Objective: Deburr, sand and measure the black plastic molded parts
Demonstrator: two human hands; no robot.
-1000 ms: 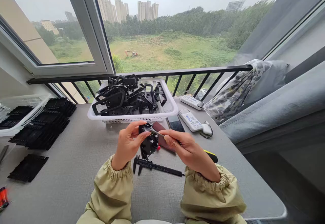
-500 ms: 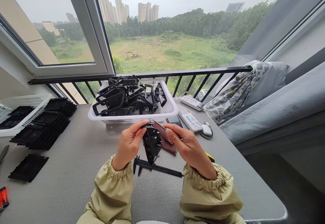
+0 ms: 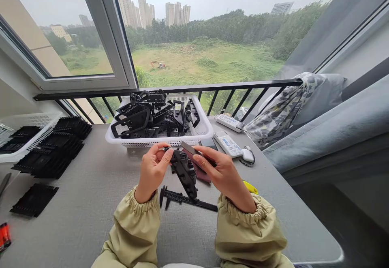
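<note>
My left hand [image 3: 154,170] pinches the upper end of a black plastic part [image 3: 184,172], which hangs tilted over the table. Between the thumb and fingers of my right hand [image 3: 223,170] is a flat dark block [image 3: 189,148] with a reddish-brown underside, close to the part's upper right side. A reddish-brown sheet [image 3: 203,175] lies on the table behind the part. Below the part lies a black caliper [image 3: 206,204], partly covered by the part's lower end.
A white basket [image 3: 205,128] full of black parts stands by the railing. Stacked black plates [image 3: 45,154] and another white basket [image 3: 54,118] are at left. White devices [image 3: 228,144] lie at right, a yellow object [image 3: 250,187] beside my right wrist.
The black part has turned, its lower end swinging right. My right hand has tilted the block, so more of its dark face shows. The yellow object is more exposed.
</note>
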